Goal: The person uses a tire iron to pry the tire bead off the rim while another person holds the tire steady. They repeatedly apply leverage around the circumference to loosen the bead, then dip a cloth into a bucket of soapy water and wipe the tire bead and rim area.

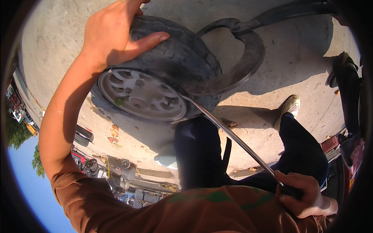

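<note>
A black tyre (176, 50) on a grey spoked wheel rim (142, 95) stands tilted on the ground. Across the top of its tread lies my left hand (110, 33), open, with the thumb stretched out along the rubber. My right hand (303, 194), low at the right, is closed round the dark handle of a long steel pry bar (239, 140). The bar's far tip meets the edge where tyre and rim join. A big curved metal jaw (254, 54) reaches round the tyre's right side onto its sidewall; its pressing end is partly hidden.
A long dark lever (287, 17) runs from the jaw to the upper right. Another person's dark-clothed leg (349, 93) stands at the right edge. My white shoe (290, 105) is on the concrete. Dry leaves (113, 134) and cluttered machine parts (128, 182) lie at the lower left.
</note>
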Demonstrator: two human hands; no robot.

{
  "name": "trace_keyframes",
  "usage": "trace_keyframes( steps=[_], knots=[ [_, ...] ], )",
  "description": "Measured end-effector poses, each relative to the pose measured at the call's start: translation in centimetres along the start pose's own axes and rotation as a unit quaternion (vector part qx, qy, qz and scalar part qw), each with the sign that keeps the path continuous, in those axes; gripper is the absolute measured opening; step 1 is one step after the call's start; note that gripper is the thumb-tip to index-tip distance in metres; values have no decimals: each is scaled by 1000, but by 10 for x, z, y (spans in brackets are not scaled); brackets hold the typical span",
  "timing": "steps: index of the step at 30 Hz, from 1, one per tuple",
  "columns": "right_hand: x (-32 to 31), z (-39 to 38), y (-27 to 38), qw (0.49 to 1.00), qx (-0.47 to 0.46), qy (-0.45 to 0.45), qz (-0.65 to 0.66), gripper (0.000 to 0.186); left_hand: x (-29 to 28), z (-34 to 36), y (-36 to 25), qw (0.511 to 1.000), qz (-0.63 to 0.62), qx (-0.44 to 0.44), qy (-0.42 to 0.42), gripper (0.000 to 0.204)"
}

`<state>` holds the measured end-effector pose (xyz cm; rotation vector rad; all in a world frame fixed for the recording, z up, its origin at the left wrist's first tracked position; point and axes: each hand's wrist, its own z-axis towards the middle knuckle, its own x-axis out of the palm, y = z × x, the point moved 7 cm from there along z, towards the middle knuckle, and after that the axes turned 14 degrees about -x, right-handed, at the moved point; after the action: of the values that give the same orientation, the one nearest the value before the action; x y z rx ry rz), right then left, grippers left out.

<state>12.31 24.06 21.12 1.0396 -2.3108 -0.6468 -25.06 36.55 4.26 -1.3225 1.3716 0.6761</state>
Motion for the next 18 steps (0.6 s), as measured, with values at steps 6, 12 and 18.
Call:
trace_keyframes(
  steps=[6, 12, 18],
  knots=[
    [-3, 4, 3, 1000, -13, -2, -8, 58, 2, 6, -4, 999, 5, 31, -16, 66],
    [-5, 7, 3, 999, -31, 4, -25, 60, 17, 12, 5, 998, 44, 18, 46, 82],
    [-3, 7, -2, 999, -25, 12, -31, 61, 11, 13, -4, 990, 33, 112, -79, 71]
  ],
)
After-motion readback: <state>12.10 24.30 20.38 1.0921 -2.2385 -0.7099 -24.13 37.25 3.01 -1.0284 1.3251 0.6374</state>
